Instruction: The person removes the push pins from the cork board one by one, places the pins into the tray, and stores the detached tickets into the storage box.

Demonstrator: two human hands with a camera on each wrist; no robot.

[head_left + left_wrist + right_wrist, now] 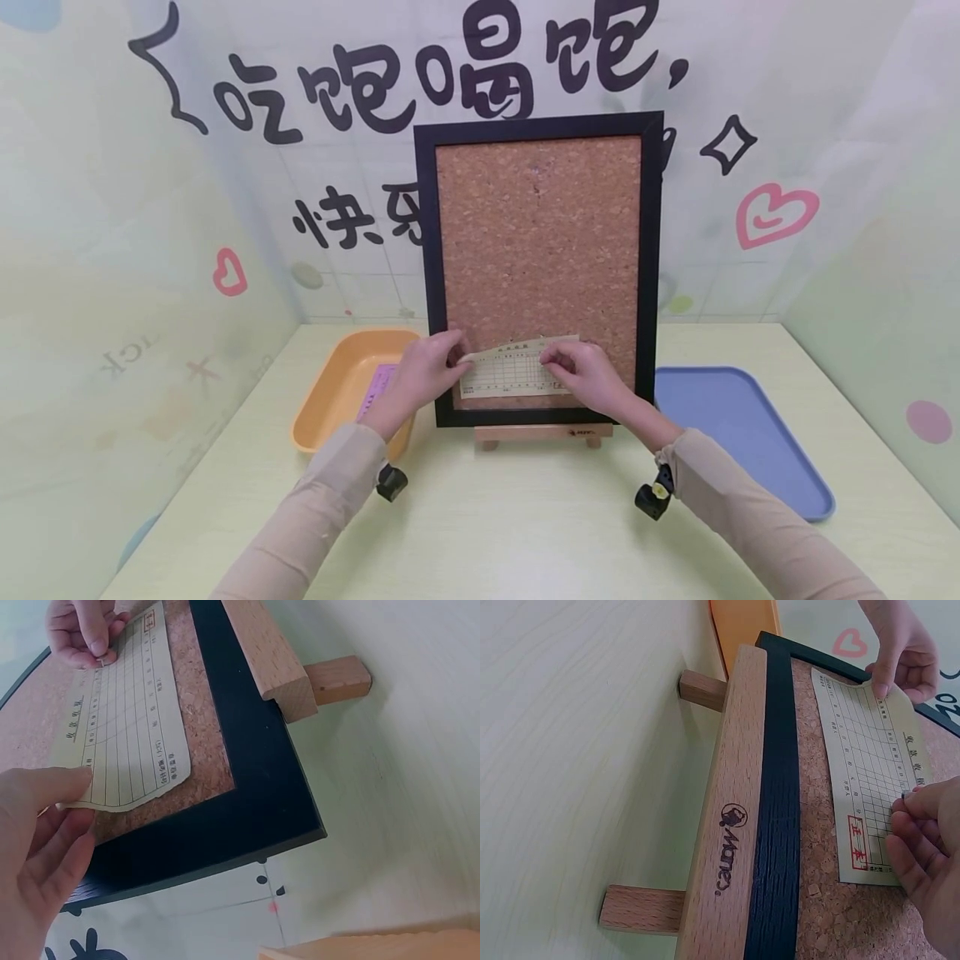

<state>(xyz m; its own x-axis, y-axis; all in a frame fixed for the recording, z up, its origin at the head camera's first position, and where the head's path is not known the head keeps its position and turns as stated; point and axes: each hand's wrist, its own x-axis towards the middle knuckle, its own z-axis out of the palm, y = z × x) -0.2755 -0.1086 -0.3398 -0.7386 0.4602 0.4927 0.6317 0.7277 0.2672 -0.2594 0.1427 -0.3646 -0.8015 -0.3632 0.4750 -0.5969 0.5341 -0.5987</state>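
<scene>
A pale yellow printed receipt slip (501, 377) with a ruled grid lies against the lower part of a black-framed cork board (540, 242). My left hand (433, 367) pinches the slip's left end between thumb and fingers; in the left wrist view that end of the slip (127, 761) bends away from the cork. At the slip's right half, my right hand (588, 379) pinches a small thin pin (103, 662) against the paper. Fingers mostly hide the pin. A red stamp box (857, 844) shows near the slip's right end.
The board stands on a small wooden easel (543, 432) on a light table. To the left is an orange tray (315, 408) with a purple printed paper (378, 387) in it. A blue tray (738, 433) lies to the right. A printed wall (360, 158) rises behind.
</scene>
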